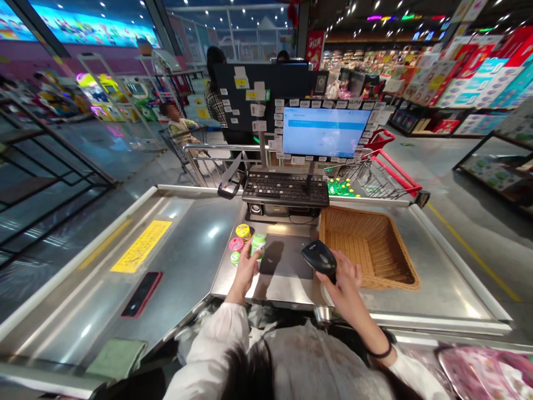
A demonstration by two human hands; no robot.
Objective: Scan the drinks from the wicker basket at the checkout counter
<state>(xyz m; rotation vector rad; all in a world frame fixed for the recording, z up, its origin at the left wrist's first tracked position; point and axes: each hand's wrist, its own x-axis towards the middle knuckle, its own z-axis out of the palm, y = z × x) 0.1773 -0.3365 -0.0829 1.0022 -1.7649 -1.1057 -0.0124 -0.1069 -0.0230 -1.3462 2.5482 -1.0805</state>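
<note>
Item: your right hand [341, 283], curled under and around a black handheld barcode scanner [318, 258]: light, smooth plastic, best taken by its body. Item: your left hand [245, 268], closed on a green-and-white plastic tub [259, 245] (light, probably slippery; hold it round the middle), just above the steel bench [187, 261]. Beside it: a yellow tin [243, 231], a pink tin [235, 244], a green tin [235, 258]. Right of the scanner: a wicker basket [368, 250]. Hidden: the scanner's underside, behind your fingers; the tub's base, behind your palm. Labels are unreadable.
</note>
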